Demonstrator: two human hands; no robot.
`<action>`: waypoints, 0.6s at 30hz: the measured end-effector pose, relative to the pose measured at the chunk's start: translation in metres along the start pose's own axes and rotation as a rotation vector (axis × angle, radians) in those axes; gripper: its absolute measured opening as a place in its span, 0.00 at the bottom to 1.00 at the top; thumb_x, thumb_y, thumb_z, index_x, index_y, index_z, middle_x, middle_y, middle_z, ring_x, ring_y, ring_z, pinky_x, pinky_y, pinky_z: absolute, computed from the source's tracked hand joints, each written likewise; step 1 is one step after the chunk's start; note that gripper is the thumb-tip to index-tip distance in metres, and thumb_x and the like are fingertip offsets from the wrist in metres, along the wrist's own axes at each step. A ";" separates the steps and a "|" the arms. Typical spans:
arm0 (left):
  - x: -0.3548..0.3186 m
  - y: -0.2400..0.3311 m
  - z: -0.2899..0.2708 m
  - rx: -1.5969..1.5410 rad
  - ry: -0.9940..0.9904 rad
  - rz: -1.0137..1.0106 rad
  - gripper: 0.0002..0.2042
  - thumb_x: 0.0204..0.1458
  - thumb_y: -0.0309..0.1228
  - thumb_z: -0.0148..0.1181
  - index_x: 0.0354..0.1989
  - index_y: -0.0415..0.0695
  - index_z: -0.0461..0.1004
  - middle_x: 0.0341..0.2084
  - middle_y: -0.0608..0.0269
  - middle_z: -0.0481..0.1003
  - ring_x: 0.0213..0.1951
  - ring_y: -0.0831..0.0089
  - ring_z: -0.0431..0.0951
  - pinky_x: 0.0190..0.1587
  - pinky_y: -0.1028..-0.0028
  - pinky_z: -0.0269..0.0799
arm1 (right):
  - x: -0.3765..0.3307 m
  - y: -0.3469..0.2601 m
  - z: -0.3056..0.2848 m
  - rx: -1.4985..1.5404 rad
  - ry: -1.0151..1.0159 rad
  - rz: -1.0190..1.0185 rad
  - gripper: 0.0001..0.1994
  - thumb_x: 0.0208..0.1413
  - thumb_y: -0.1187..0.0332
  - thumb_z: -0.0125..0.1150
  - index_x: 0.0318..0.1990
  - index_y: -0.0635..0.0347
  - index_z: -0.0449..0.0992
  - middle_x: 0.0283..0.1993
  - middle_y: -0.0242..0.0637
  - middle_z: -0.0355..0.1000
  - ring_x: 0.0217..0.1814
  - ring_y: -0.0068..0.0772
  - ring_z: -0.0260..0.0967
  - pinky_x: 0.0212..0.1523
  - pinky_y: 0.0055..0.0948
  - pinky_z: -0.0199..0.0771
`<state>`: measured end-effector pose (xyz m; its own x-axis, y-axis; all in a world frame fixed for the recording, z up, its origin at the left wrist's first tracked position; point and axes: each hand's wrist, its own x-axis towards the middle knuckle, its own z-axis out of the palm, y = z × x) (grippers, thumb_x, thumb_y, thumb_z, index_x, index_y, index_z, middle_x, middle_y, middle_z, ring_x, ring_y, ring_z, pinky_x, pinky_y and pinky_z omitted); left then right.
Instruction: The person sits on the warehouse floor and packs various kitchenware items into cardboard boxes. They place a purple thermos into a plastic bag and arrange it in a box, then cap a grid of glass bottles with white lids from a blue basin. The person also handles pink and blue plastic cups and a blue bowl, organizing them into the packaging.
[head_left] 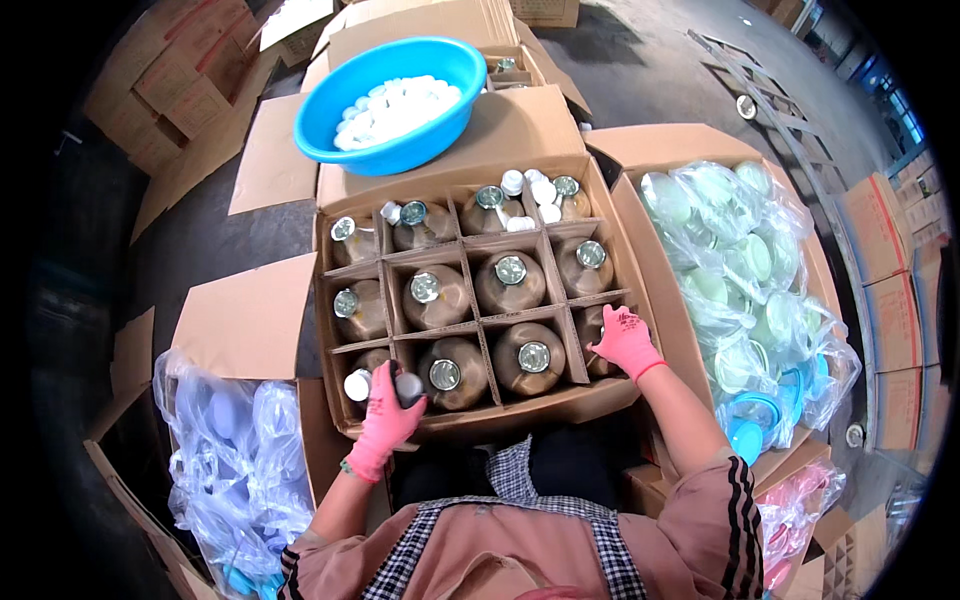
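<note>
Round clear glass bottles (515, 372) are standing upright between cardboard partitions in a brown cardboard carton (520, 412). Pink-gloved left hand (388, 422) is clamping its fingers around a dark grey cylindrical object (409, 390), near a round white cap (357, 385) at the carton's front left. Pink-gloved right hand (627, 346) is reaching over the front right compartment, thumb and fingertips apart; I cannot tell whether they are gripping anything. Behind, a round blue plastic basin (312, 130) is holding small white pieces (400, 108).
</note>
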<state>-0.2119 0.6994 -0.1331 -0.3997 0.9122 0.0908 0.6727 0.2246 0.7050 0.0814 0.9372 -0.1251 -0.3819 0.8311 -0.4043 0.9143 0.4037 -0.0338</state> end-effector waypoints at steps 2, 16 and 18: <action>0.008 0.015 0.003 0.125 -0.075 0.039 0.28 0.32 0.32 0.67 0.42 0.34 0.60 0.38 0.47 0.66 0.43 0.52 0.66 0.48 0.64 0.61 | 0.004 0.000 -0.007 -0.026 -0.078 -0.002 0.34 0.34 0.51 0.67 0.47 0.61 0.64 0.44 0.47 0.67 0.46 0.41 0.67 0.45 0.35 0.68; 0.052 0.055 0.045 0.704 -0.606 0.094 0.29 0.36 0.50 0.61 0.43 0.42 0.66 0.40 0.47 0.65 0.43 0.51 0.68 0.44 0.61 0.67 | -0.010 0.023 0.000 0.104 0.101 -0.296 0.36 0.28 0.51 0.70 0.46 0.60 0.62 0.44 0.48 0.65 0.47 0.45 0.65 0.45 0.37 0.67; 0.062 0.050 0.051 0.771 -0.654 0.145 0.25 0.39 0.48 0.59 0.41 0.42 0.66 0.38 0.46 0.66 0.39 0.56 0.72 0.40 0.64 0.69 | -0.008 0.022 -0.004 0.037 0.022 -0.268 0.32 0.32 0.53 0.68 0.44 0.60 0.64 0.44 0.48 0.65 0.46 0.45 0.66 0.44 0.38 0.68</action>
<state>-0.1711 0.7843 -0.1282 -0.0194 0.9049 -0.4252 0.9976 0.0459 0.0523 0.1036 0.9407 -0.1194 -0.6137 0.7045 -0.3564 0.7841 0.5966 -0.1711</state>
